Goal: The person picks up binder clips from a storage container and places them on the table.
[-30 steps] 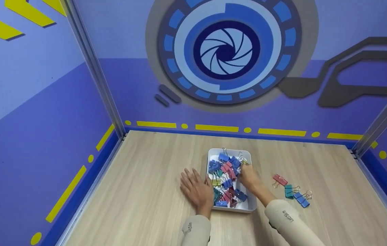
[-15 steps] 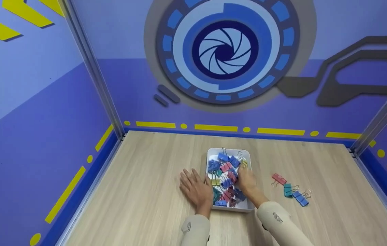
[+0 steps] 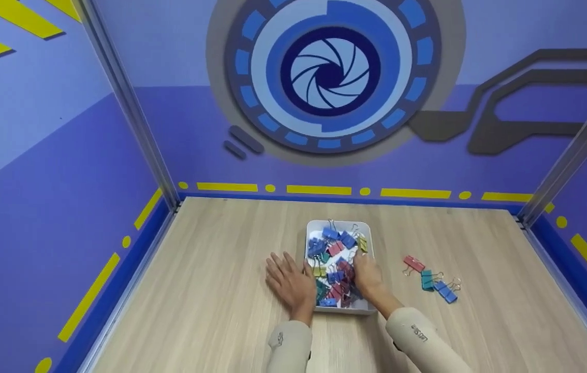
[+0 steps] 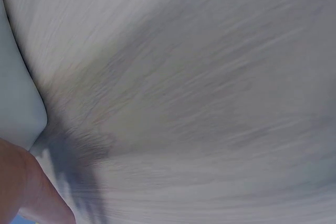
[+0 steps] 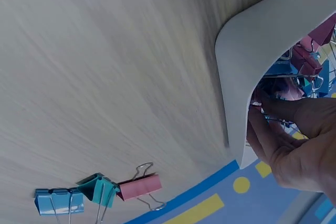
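Observation:
A white tray [image 3: 340, 311] filled with several binder clips in blue, red, green and yellow sits in front of me. My left hand [image 3: 293, 284] lies flat on the table at the tray's left side, fingers spread, its thumb at the rim. Inside the right side of the tray is my right hand [image 3: 368, 274], fingers pointing down among the clips. In the right wrist view, its thumb and fingers pinch a dark red binder clip [image 5: 256, 98], mostly hidden by the fingertips and the tray wall. A yellow binder clip [image 3: 362, 244] lies just beyond that hand.
To the right of the tray, a red binder clip [image 3: 414, 263], a green binder clip [image 3: 427, 280] and a blue binder clip [image 3: 445, 291] lie in a slanting row on the wooden table [image 3: 221, 290]. Printed blue panels [image 3: 179, 134] with metal corner posts enclose the table.
My right hand has moved nearer through the tray, away from the yellow clip, and red clips beside it have shifted. The left hand stays put. The head view has turned slightly.

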`<action>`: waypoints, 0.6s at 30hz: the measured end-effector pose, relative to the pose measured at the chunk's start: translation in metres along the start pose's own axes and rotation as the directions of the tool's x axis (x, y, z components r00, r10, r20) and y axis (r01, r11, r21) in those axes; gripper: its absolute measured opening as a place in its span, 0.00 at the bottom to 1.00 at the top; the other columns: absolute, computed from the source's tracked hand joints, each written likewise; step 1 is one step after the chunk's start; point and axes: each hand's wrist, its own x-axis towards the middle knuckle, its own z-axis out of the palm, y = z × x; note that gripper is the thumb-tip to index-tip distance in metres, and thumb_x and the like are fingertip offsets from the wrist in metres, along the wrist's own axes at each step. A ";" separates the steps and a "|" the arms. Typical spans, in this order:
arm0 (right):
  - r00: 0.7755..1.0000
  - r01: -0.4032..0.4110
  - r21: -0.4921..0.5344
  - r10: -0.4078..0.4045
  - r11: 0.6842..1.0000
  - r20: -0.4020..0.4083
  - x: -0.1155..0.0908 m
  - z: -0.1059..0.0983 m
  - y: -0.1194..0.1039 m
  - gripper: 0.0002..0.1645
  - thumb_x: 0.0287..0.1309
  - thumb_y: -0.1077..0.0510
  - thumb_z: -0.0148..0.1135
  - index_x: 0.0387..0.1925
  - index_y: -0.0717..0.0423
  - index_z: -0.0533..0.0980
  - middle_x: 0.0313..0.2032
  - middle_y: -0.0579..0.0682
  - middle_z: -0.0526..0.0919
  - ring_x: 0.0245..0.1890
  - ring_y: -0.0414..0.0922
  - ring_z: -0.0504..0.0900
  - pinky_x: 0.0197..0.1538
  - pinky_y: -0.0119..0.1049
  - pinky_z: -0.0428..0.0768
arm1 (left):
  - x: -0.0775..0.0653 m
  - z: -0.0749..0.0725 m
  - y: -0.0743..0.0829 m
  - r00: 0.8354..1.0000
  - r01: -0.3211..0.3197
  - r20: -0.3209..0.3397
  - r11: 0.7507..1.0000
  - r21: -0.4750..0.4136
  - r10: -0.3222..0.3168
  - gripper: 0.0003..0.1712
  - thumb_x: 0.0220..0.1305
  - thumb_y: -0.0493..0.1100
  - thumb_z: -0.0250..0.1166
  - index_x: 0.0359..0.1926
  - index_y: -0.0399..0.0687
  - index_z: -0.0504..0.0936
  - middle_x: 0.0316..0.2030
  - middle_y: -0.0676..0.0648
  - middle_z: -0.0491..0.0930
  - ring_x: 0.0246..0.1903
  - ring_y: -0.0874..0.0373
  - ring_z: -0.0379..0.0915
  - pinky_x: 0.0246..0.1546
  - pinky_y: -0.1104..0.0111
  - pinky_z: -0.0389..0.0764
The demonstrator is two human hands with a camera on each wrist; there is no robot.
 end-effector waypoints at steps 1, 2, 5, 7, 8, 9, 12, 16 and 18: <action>1.000 -0.003 -0.004 0.003 1.000 0.008 0.000 0.000 -0.001 0.05 0.47 0.75 0.60 0.29 0.70 0.76 0.23 0.66 0.81 0.25 0.63 0.84 0.28 0.56 0.83 | 0.001 -0.001 0.000 1.000 0.004 0.006 1.000 -0.007 -0.004 0.38 0.73 0.63 0.54 0.74 0.47 0.69 0.77 0.37 0.60 0.78 0.38 0.53 0.75 0.43 0.59; 1.000 -0.007 -0.004 0.008 1.000 0.015 -0.001 -0.001 -0.002 0.03 0.47 0.74 0.60 0.28 0.70 0.76 0.23 0.66 0.81 0.25 0.63 0.84 0.28 0.56 0.83 | 0.001 -0.002 -0.001 1.000 0.008 0.015 1.000 -0.013 -0.008 0.38 0.73 0.63 0.54 0.75 0.47 0.68 0.78 0.37 0.59 0.78 0.38 0.52 0.76 0.43 0.58; 0.998 -0.039 -0.024 0.040 0.999 0.046 0.000 -0.001 -0.005 0.04 0.50 0.73 0.59 0.23 0.67 0.77 0.23 0.65 0.82 0.25 0.63 0.84 0.28 0.55 0.83 | 0.003 -0.005 -0.001 0.999 0.009 0.038 1.000 -0.003 -0.009 0.39 0.73 0.64 0.54 0.75 0.47 0.67 0.78 0.37 0.58 0.79 0.39 0.50 0.77 0.44 0.56; 0.996 -0.064 -0.028 0.066 0.998 0.058 0.000 -0.002 -0.006 0.07 0.51 0.73 0.59 0.21 0.66 0.77 0.22 0.65 0.82 0.25 0.62 0.84 0.28 0.55 0.84 | 0.002 -0.006 0.000 0.998 0.009 0.056 1.000 0.011 -0.010 0.40 0.74 0.64 0.54 0.76 0.46 0.66 0.79 0.37 0.56 0.80 0.40 0.49 0.78 0.44 0.55; 0.995 -0.076 -0.029 0.078 0.997 0.058 0.000 -0.003 -0.006 0.07 0.52 0.72 0.58 0.21 0.66 0.77 0.22 0.65 0.83 0.25 0.62 0.85 0.27 0.55 0.84 | 0.002 -0.007 0.000 0.998 0.008 0.064 1.000 0.022 -0.010 0.40 0.74 0.64 0.53 0.76 0.46 0.65 0.79 0.37 0.56 0.80 0.40 0.49 0.78 0.45 0.55; 0.994 -0.088 -0.028 0.090 0.996 0.060 0.000 -0.003 -0.007 0.08 0.53 0.72 0.58 0.21 0.66 0.77 0.23 0.65 0.83 0.25 0.63 0.85 0.27 0.55 0.84 | 0.001 -0.007 -0.001 0.998 0.007 0.066 0.999 0.033 -0.009 0.40 0.73 0.65 0.53 0.76 0.46 0.65 0.79 0.37 0.56 0.80 0.40 0.49 0.78 0.45 0.55; 0.992 -0.112 0.006 0.112 0.994 0.060 0.000 -0.006 -0.007 0.08 0.53 0.73 0.57 0.21 0.66 0.77 0.23 0.67 0.84 0.25 0.64 0.85 0.27 0.56 0.84 | 0.000 -0.007 0.000 0.998 0.008 0.067 0.999 0.039 -0.010 0.40 0.74 0.65 0.52 0.76 0.47 0.65 0.79 0.38 0.56 0.80 0.40 0.49 0.78 0.45 0.55; 0.989 -0.120 0.032 0.116 0.992 0.096 0.000 -0.008 -0.005 0.07 0.53 0.74 0.57 0.22 0.68 0.77 0.24 0.68 0.83 0.26 0.65 0.85 0.28 0.57 0.84 | 0.000 -0.006 0.000 0.998 0.003 0.061 1.000 0.029 -0.005 0.40 0.74 0.65 0.52 0.76 0.47 0.65 0.79 0.37 0.57 0.79 0.40 0.50 0.78 0.45 0.55; 0.987 -0.117 0.036 0.112 0.993 0.116 0.000 -0.008 -0.003 0.07 0.53 0.74 0.57 0.23 0.68 0.78 0.25 0.68 0.83 0.27 0.65 0.85 0.29 0.57 0.84 | -0.002 -0.005 -0.001 0.998 0.001 0.060 1.000 0.027 -0.003 0.40 0.74 0.65 0.52 0.76 0.47 0.66 0.79 0.37 0.57 0.79 0.39 0.50 0.77 0.44 0.56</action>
